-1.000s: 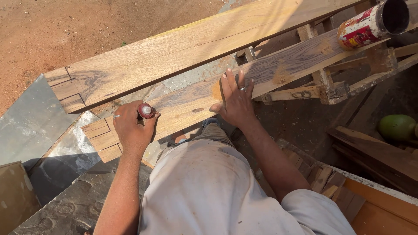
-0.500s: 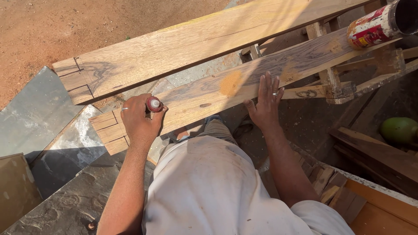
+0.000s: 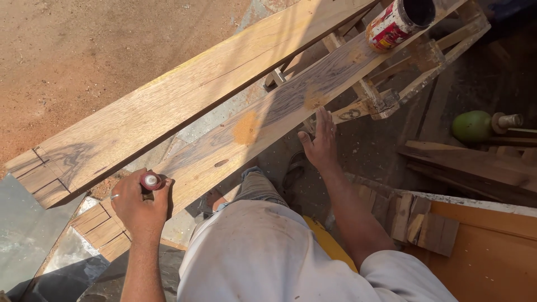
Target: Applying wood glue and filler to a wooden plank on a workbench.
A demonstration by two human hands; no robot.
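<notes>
Fingers of left hand point(image 3: 140, 204) hide most of red-capped bottle point(image 3: 150, 181).

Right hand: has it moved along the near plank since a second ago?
Yes. The right hand slid along the near plank toward the tin can, past the orange patch, and now sits at the plank's near edge.

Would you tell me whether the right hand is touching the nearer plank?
Touching. The head view shows the right hand laid flat with its fingers on the near edge of the nearer plank, with no gap visible between them.
</notes>
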